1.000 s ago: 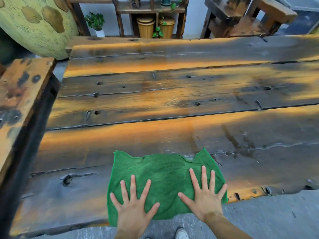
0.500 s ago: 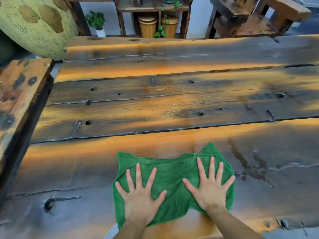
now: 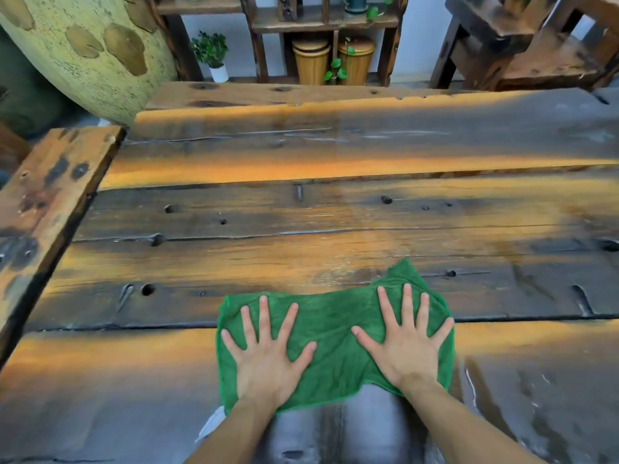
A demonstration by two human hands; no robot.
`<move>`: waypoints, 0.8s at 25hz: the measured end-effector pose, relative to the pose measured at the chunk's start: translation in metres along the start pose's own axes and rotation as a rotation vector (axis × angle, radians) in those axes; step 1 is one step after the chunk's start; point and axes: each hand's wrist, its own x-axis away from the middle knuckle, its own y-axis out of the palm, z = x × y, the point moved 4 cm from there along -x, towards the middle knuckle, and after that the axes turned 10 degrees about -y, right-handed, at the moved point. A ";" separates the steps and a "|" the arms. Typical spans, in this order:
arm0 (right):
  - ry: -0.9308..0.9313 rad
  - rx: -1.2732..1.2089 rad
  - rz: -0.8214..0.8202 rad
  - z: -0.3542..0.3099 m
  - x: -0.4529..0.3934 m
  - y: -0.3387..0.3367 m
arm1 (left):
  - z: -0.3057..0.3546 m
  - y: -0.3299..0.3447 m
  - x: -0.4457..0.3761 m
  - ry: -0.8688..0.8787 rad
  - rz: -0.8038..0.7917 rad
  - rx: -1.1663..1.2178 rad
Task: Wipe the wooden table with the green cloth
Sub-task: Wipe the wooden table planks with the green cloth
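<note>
Now both hands' fingers splayed flat on green cloth (image 3: 335, 333), gripping nothing; plank table (image 3: 301, 209) wet-streaked, shelf (image 3: 321, 25) behind.

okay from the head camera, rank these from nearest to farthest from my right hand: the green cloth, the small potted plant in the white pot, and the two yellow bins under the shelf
From the right hand:
1. Green cloth, directly under the palm, on the wooden table.
2. Two yellow bins, beyond the table's far edge, under the shelf.
3. Potted plant, far back and further left. It sits close beside the bins, so this ranking is narrow.
</note>
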 end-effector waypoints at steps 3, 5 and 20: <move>-0.033 0.014 -0.012 0.006 -0.053 -0.017 | 0.017 -0.008 -0.046 -0.047 -0.014 0.011; -0.054 0.015 -0.019 0.009 -0.086 -0.030 | 0.028 -0.020 -0.076 -0.060 -0.002 0.003; -0.037 0.026 0.060 -0.001 -0.292 -0.093 | 0.080 -0.075 -0.287 -0.062 0.003 -0.030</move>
